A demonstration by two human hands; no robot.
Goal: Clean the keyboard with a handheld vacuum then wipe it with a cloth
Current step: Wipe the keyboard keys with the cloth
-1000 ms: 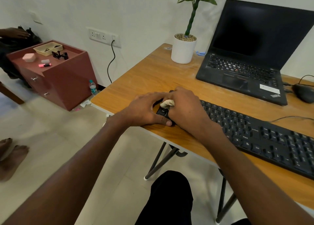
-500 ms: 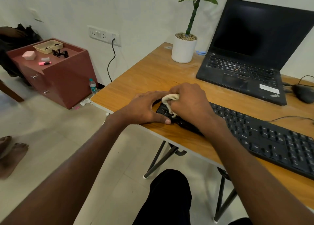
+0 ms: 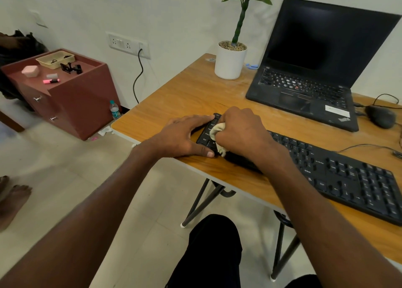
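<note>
the black keyboard (image 3: pixel 339 174) lies slantwise along the near edge of the wooden desk (image 3: pixel 185 96). the right hand (image 3: pixel 241 131) grips a bunched cream cloth (image 3: pixel 217 133) on its left end, fingers curled round it. the left hand (image 3: pixel 182 135) braces that end, fingers straight, thumb along the front edge. the right hand hides most of the cloth and the keys beneath; the keyboard's far end is cut off.

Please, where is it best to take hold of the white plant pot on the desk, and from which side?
Probably around the middle of the white plant pot, from the side facing the person. Its wall is smooth, upright and nearly straight, so a wrap-around grip suits it. The stem and pebbles block a grip from above, and the laptop stands close on its right.
</note>
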